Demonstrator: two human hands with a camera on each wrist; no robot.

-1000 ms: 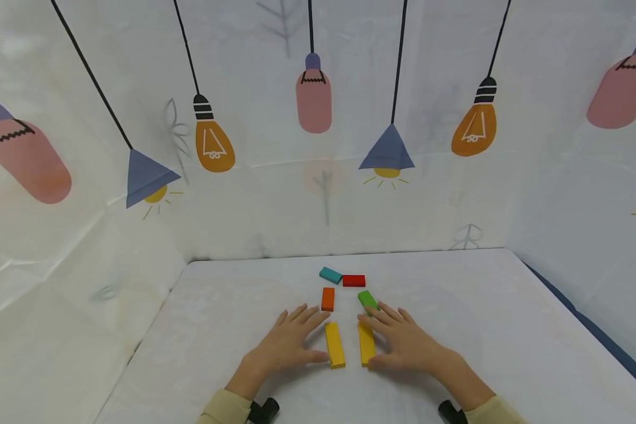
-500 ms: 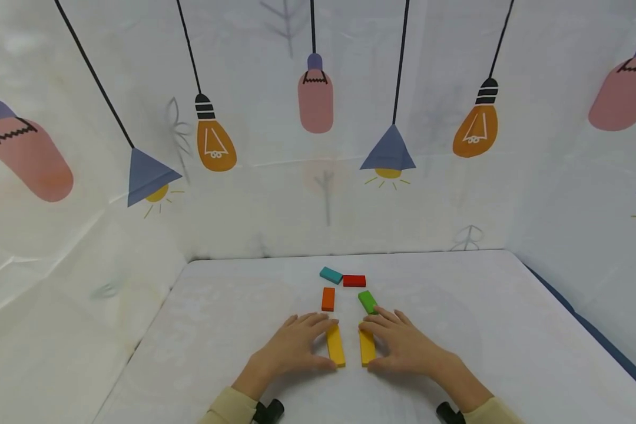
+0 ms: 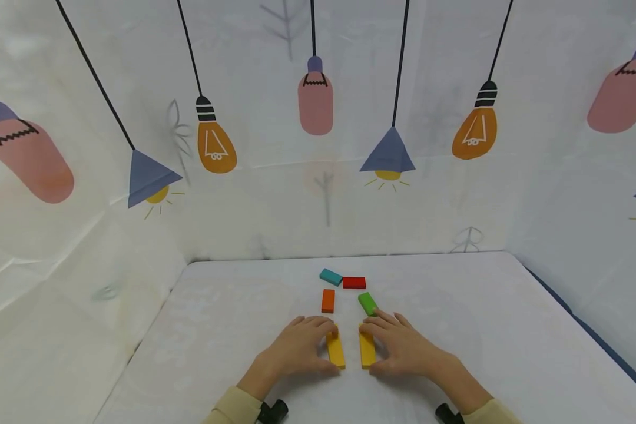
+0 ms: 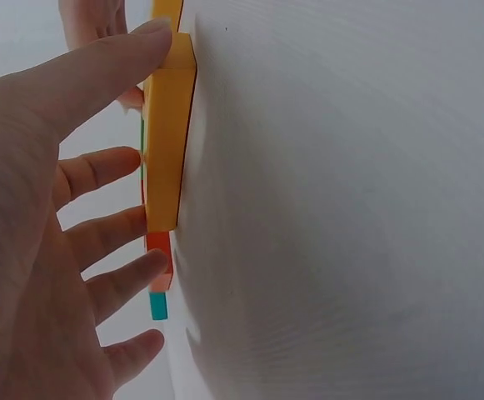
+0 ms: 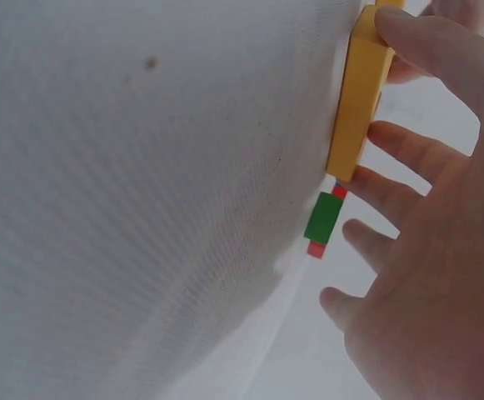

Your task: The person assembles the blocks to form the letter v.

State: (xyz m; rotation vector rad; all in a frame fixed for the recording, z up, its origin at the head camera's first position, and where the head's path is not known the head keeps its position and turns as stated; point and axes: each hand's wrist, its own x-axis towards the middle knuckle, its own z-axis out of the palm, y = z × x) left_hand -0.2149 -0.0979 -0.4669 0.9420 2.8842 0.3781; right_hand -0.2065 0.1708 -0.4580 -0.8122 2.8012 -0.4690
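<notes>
Two yellow blocks lie side by side on the white table, a gap between them. My left hand (image 3: 299,348) pinches the left yellow block (image 3: 336,352) lengthwise, thumb at its near end and fingertips at its far end. Likewise, my right hand (image 3: 406,350) holds the right yellow block (image 3: 367,352) between thumb and fingers. In the left wrist view the left yellow block (image 4: 167,137) shows its long side, the thumb on its end. The right wrist view has the right yellow block (image 5: 361,96) under the thumb, with a finger at its other end.
Beyond the yellow blocks lie an orange block (image 3: 328,301) on the left and a tilted green block (image 3: 367,303) by the right fingertips. Farther back, a teal block (image 3: 331,277) and a red block (image 3: 354,282) meet at their ends. A lamp-patterned sheet (image 3: 275,206) hangs behind the table.
My left hand has moved right onto the left yellow block, and its fingers have curled to the block's ends. My right fingers have drawn in slightly around the right yellow block.
</notes>
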